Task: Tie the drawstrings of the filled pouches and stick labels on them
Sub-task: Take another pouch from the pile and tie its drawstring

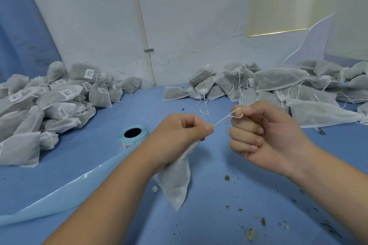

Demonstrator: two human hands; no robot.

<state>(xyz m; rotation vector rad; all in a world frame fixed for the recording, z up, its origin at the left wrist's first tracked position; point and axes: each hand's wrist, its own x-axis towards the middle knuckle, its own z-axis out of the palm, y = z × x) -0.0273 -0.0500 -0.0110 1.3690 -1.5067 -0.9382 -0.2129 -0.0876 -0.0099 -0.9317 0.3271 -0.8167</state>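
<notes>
Left hand [179, 131] clamps the pouch [176, 177] neck above the counter [209, 195]; just right of it, right hand [264, 131] pinches the taut drawstring [222, 120].

left pile [59, 95], right pile [278, 81], open mat [151, 101] between
</notes>
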